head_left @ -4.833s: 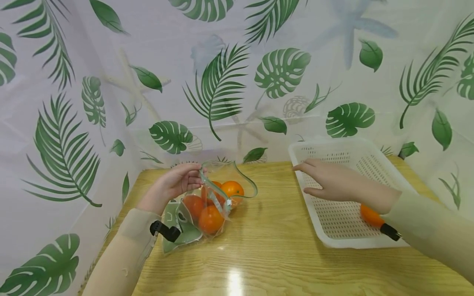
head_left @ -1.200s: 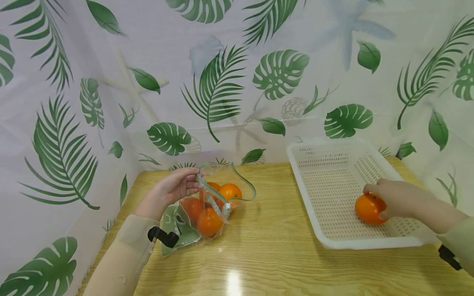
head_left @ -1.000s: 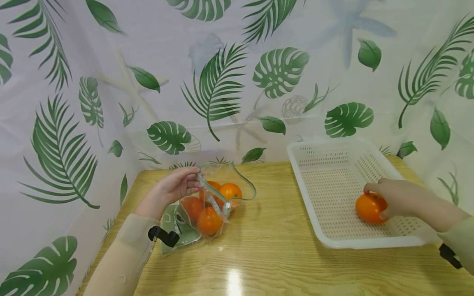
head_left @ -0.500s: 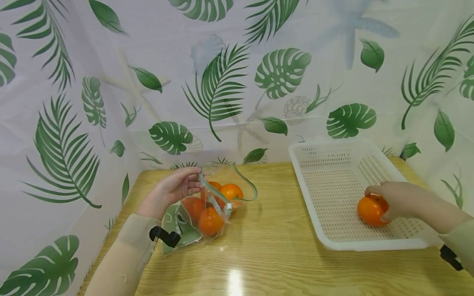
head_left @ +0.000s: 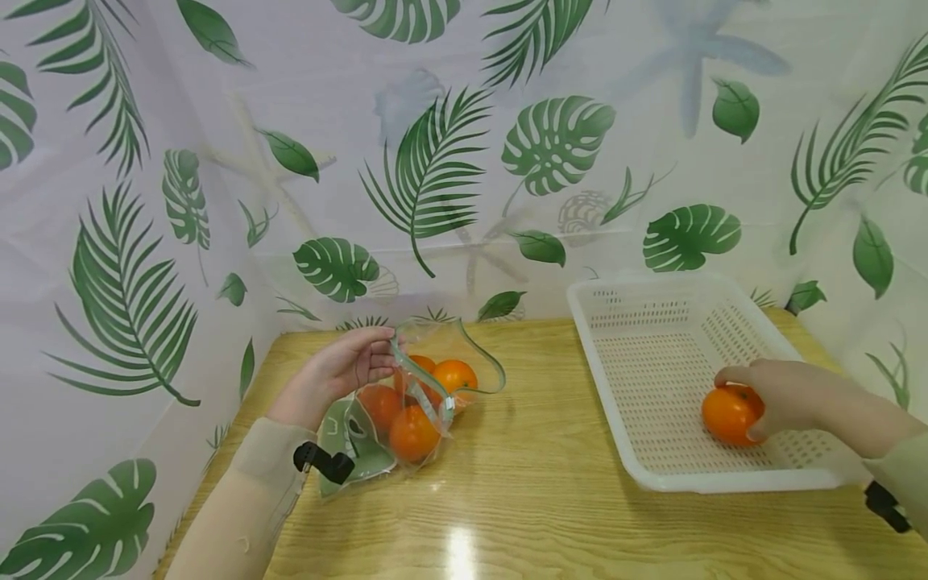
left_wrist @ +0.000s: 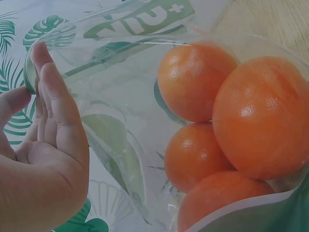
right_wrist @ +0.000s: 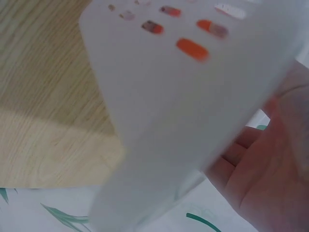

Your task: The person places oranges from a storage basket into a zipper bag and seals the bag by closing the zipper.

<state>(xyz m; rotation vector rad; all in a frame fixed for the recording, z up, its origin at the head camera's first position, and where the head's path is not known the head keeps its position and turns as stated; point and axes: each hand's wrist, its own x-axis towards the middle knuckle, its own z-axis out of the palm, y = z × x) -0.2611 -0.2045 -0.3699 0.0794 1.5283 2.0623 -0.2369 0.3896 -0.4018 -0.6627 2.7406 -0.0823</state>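
Note:
A clear zip bag (head_left: pixel 482 348) with green print and a green zip edge stands on the table at left, its mouth spread. Several oranges (head_left: pixel 413 433) lie inside it. My left hand (head_left: pixel 339 372) pinches the bag's zip edge between thumb and fingers, which the left wrist view shows closely. At right, my right hand (head_left: pixel 786 395) grips a single orange (head_left: pixel 728 414) on the floor of the white plastic basket (head_left: pixel 607 415). In the right wrist view the basket wall (right_wrist: pixel 159 140) hides the orange except through the slots, along with the fingertips.
The wooden table (head_left: pixel 529 483) runs between the bag and the basket. A leaf-printed white cloth (head_left: pixel 449 185) hangs along the back and both sides. Raised walls surround the right hand in the basket.
Since the earliest frame, my right hand has moved from the basket's left rim to the orange and taken hold of it. Over the last second both hands stay nearly still.

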